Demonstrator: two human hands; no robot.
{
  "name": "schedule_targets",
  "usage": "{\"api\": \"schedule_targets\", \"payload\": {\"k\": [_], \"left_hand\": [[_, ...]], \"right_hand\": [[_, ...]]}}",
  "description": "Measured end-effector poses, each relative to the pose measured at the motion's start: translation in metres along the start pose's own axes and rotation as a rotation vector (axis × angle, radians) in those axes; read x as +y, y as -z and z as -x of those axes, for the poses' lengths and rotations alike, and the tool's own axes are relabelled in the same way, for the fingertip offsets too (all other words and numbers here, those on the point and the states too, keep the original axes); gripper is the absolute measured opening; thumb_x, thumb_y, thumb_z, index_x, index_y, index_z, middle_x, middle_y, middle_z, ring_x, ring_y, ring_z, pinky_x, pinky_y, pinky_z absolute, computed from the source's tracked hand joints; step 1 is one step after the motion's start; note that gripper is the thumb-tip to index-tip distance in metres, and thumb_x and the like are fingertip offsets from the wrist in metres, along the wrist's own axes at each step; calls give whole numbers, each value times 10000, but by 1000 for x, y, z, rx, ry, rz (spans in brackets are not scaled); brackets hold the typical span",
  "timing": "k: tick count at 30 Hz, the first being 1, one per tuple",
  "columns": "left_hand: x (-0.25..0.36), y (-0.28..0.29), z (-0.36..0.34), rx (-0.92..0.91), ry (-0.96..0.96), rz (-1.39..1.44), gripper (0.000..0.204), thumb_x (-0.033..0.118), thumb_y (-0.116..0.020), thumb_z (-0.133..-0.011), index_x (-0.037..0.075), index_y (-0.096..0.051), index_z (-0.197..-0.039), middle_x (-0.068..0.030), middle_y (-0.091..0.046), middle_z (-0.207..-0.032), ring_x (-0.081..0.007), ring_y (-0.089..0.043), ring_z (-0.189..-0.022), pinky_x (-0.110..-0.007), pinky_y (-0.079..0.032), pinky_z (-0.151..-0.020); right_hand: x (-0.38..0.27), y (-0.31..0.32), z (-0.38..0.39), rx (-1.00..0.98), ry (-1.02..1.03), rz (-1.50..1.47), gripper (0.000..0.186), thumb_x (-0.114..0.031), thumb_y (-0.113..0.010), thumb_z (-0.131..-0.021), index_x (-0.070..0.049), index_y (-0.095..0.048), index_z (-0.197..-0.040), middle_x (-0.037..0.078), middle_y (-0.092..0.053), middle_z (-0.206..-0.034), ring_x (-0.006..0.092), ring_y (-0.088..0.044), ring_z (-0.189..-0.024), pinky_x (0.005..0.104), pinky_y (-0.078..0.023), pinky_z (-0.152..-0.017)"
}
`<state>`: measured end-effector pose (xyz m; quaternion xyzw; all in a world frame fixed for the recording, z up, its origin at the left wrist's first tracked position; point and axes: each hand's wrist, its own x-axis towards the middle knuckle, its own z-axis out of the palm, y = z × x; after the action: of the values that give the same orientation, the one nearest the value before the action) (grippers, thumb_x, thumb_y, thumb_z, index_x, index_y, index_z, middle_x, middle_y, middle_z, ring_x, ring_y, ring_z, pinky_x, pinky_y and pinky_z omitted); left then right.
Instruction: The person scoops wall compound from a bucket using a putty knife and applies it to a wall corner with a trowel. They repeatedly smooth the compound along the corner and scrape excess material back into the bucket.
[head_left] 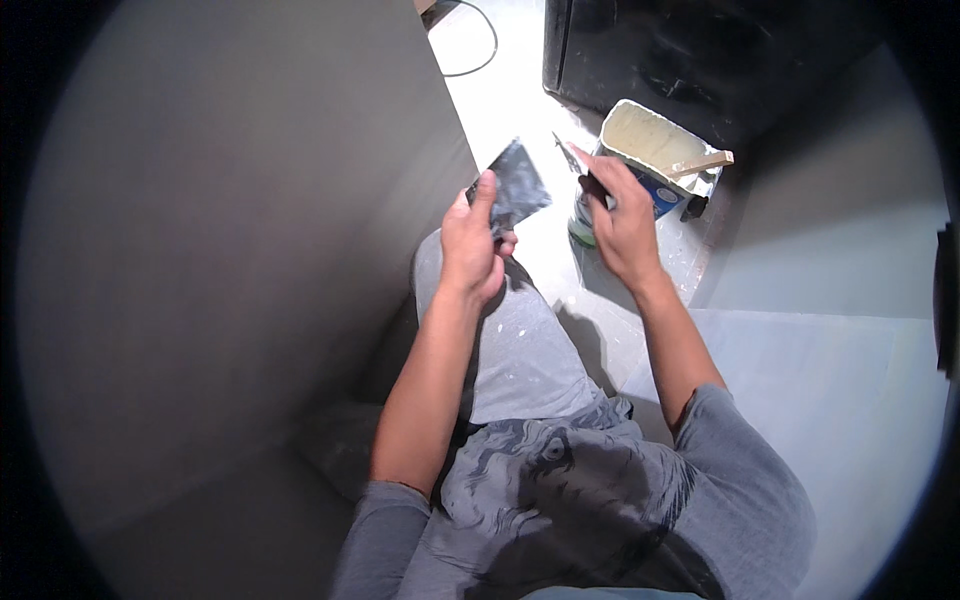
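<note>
My left hand (470,240) grips a square, smeared dark spatula blade (515,180), fingers wrapped round its near end. To the right of it, my right hand (625,220) is closed on the dark handle of a narrow putty knife (563,150), whose thin blade points up and to the left. Just behind the right hand stands an open rectangular tub (648,132) of cream-coloured filler, with a wooden stick (713,160) lying across it. Part of a green-labelled container (582,236) shows below that hand, mostly hidden.
A grey wall panel (230,220) rises along my left. A large black box (680,55) stands beyond the tub, and a cable (495,50) loops over the white floor (475,90). Light grey panels (810,400) are at my right. My bent leg (510,350) is below my hands.
</note>
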<state>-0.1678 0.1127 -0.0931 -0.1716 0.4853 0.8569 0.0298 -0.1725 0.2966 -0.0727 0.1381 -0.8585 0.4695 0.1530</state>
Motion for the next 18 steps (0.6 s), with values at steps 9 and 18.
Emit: {"api": "schedule_targets", "payload": {"k": [9, 18], "left_hand": [[19, 40, -8, -352, 462, 518, 216, 254, -370, -1078, 85, -466, -985, 67, -340, -575, -11, -284, -381, -172, -216, -332], [25, 23, -2, -231, 406, 255, 339, 404, -484, -1024, 99, -508, -878, 63, -332, -548, -10, -281, -380, -182, -214, -332]], "right_hand": [[11, -52, 17, 7, -55, 93, 419, -13, -554, -881, -49, -623, -1292, 177, -644, -1220, 338, -619, -1105, 415, -489, -942], [-3, -17, 9, 125, 139, -119, 439, -4, -621, -806, -52, -675, -1239, 148, -686, -1137, 316, -637, -1029, 384, -507, -893]]}}
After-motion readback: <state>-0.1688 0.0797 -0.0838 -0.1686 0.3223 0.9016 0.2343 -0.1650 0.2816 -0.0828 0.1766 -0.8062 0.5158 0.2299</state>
